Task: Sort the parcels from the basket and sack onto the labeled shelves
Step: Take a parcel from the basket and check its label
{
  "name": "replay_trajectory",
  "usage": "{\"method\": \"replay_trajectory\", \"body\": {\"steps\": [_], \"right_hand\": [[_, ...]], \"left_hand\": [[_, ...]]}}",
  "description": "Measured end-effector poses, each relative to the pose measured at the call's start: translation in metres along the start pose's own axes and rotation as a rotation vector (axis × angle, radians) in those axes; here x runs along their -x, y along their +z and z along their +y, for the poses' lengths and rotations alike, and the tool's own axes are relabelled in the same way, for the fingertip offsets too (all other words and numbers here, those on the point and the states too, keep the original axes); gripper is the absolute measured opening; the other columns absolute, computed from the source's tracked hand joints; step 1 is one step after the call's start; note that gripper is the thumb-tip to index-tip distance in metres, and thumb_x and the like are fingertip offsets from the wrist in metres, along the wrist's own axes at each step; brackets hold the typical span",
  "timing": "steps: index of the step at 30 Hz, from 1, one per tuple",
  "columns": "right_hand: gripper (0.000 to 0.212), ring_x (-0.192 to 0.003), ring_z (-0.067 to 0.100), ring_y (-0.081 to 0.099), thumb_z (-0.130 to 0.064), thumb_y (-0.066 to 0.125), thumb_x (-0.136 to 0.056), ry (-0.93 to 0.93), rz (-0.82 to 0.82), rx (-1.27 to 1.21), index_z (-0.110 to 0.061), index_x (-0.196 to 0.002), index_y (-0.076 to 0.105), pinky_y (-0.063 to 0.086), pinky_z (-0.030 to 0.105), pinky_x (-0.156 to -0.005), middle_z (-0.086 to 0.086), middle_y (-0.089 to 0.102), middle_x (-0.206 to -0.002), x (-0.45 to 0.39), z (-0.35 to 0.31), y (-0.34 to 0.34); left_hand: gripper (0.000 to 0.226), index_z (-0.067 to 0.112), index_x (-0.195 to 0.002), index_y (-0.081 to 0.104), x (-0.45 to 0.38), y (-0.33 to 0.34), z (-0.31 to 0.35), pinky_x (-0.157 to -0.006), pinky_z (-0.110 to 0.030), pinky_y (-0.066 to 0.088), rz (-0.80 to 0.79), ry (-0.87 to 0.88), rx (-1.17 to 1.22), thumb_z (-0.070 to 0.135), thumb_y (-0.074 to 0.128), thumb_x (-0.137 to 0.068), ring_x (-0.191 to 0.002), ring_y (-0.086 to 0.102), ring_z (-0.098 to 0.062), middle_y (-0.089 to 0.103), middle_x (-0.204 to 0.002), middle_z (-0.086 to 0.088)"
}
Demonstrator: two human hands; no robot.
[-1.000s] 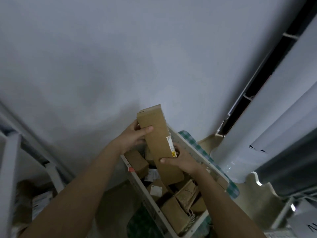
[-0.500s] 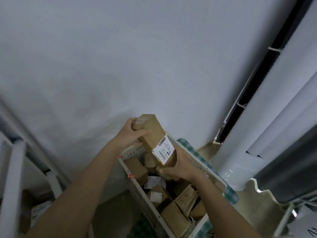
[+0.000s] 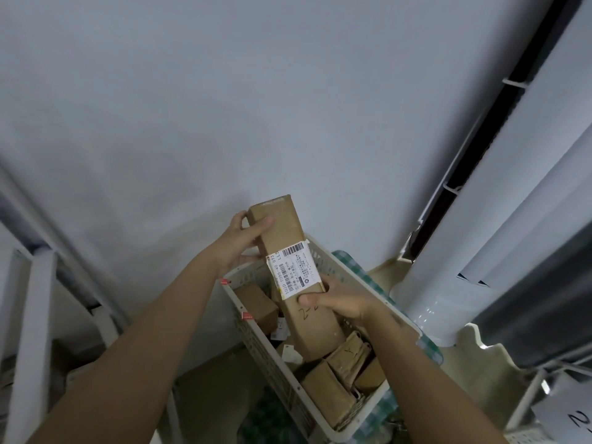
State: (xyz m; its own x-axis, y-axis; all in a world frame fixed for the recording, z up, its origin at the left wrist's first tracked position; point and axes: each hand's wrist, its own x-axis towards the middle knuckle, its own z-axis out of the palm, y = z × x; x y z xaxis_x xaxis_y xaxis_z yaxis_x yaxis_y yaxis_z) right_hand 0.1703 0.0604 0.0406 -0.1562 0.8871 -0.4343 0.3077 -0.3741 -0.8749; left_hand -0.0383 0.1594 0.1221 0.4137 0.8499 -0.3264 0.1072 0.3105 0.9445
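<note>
A long brown cardboard parcel (image 3: 290,251) is held above the white plastic basket (image 3: 256,344). Its white shipping label with barcodes faces me, and "2-2" is handwritten below the label. My left hand (image 3: 243,240) grips the parcel's upper end, thumb across its front. My right hand (image 3: 336,301) grips its lower half from the right side. Inside the basket lie several more brown parcels (image 3: 323,392), some with white labels. A green-checked sack (image 3: 358,270) shows behind and under the basket.
A white shelf frame (image 3: 32,331) stands at the left with boxes low on it. A tall white standing air conditioner (image 3: 499,193) fills the right. At the lower right a shelf carries a paper label (image 3: 573,421) with a handwritten number. A plain wall is ahead.
Both hands have turned the parcel so that its label and the handwritten "2-2" face me, and it stands longer and more upright over the basket.
</note>
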Motion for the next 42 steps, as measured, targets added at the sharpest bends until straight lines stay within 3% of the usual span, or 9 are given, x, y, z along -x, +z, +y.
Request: {"method": "replay_trajectory", "body": {"steps": [3, 8, 14, 17, 22, 27, 31, 39, 42], "right_hand": [[0.106, -0.113, 0.016, 0.065, -0.073, 0.083, -0.046, 0.001, 0.041, -0.074, -0.033, -0.138, 0.047, 0.050, 0.047, -0.100, -0.005, 0.066, -0.125, 0.001, -0.002, 0.009], [0.075, -0.119, 0.034, 0.059, -0.065, 0.075, -0.068, 0.008, 0.077, -0.291, -0.032, -0.133, 0.055, 0.043, 0.060, -0.102, 0.008, 0.067, -0.122, 0.009, 0.004, 0.009], [0.055, -0.101, 0.014, 0.068, -0.048, 0.076, -0.078, -0.055, 0.160, -0.159, -0.038, -0.126, 0.052, 0.059, 0.033, -0.084, 0.000, 0.063, -0.121, 0.010, -0.003, 0.006], [0.059, -0.095, 0.007, 0.066, -0.038, 0.073, -0.084, -0.078, 0.205, -0.175, -0.032, -0.135, 0.045, 0.056, 0.018, -0.067, -0.003, 0.061, -0.118, 0.005, -0.005, 0.013], [0.061, -0.101, 0.010, 0.061, -0.041, 0.073, -0.084, -0.069, 0.299, -0.329, -0.030, -0.137, 0.043, 0.055, 0.025, -0.072, -0.003, 0.059, -0.120, 0.002, 0.014, 0.036], [0.062, -0.100, 0.014, 0.063, -0.043, 0.072, -0.084, -0.015, 0.401, -0.504, -0.028, -0.137, 0.042, 0.056, 0.031, -0.078, 0.000, 0.061, -0.119, 0.019, 0.048, 0.064], [0.089, -0.114, 0.024, 0.059, -0.055, 0.076, -0.070, 0.050, 0.466, -0.518, -0.025, -0.145, 0.038, 0.054, 0.045, -0.095, 0.003, 0.057, -0.130, 0.041, 0.077, 0.083], [0.058, -0.096, 0.007, 0.063, -0.029, 0.074, -0.085, 0.074, 0.562, -0.650, -0.027, -0.135, 0.044, 0.054, 0.017, -0.064, -0.007, 0.063, -0.112, 0.105, 0.125, 0.155], [0.062, -0.105, 0.017, 0.065, -0.033, 0.078, -0.081, 0.135, 0.609, -0.660, -0.026, -0.134, 0.047, 0.055, 0.020, -0.070, 0.006, 0.063, -0.125, 0.135, 0.149, 0.204]], "left_hand": [[0.099, 0.026, -0.151, 0.005, 0.002, 0.012, -0.007, -0.068, -0.030, 0.053, -0.079, -0.084, -0.128, 0.039, 0.071, -0.079, -0.095, 0.060, -0.014, 0.059, -0.123, -0.004], [0.074, 0.021, -0.149, 0.023, -0.003, 0.016, -0.010, -0.064, -0.028, 0.051, 0.024, -0.022, -0.142, 0.039, 0.063, -0.090, -0.087, 0.061, -0.009, 0.064, -0.101, 0.004], [0.056, 0.022, -0.144, 0.037, -0.002, 0.023, -0.014, -0.067, -0.024, 0.047, 0.045, 0.050, -0.133, 0.041, 0.055, -0.094, -0.090, 0.062, -0.006, 0.065, -0.102, 0.010], [0.047, 0.022, -0.140, 0.044, -0.004, 0.026, -0.022, -0.079, -0.027, 0.050, 0.093, 0.085, -0.151, 0.044, 0.047, -0.098, -0.095, 0.064, -0.008, 0.067, -0.105, 0.010], [0.036, 0.026, -0.124, 0.055, 0.004, 0.026, -0.053, -0.103, -0.042, 0.043, 0.246, 0.104, -0.349, 0.045, 0.038, -0.100, -0.110, 0.056, -0.012, 0.062, -0.117, 0.010], [0.028, 0.019, -0.123, 0.060, 0.021, 0.024, -0.092, -0.086, -0.025, 0.043, 0.298, 0.108, -0.455, 0.022, 0.045, -0.100, -0.108, 0.048, -0.010, 0.055, -0.122, 0.005], [0.024, 0.021, -0.120, 0.060, 0.039, 0.030, -0.124, -0.078, -0.018, 0.037, 0.257, 0.083, -0.471, 0.019, 0.045, -0.100, -0.108, 0.047, -0.008, 0.054, -0.119, 0.007], [0.016, 0.017, -0.106, 0.063, 0.098, 0.040, -0.190, -0.087, -0.030, 0.048, 0.125, 0.026, -0.427, 0.014, 0.050, -0.098, -0.106, 0.057, -0.016, 0.061, -0.114, -0.002], [0.014, 0.019, -0.107, 0.061, 0.141, 0.031, -0.227, -0.084, -0.026, 0.048, 0.079, -0.019, -0.460, 0.014, 0.051, -0.097, -0.101, 0.058, -0.014, 0.062, -0.111, 0.001]]}}
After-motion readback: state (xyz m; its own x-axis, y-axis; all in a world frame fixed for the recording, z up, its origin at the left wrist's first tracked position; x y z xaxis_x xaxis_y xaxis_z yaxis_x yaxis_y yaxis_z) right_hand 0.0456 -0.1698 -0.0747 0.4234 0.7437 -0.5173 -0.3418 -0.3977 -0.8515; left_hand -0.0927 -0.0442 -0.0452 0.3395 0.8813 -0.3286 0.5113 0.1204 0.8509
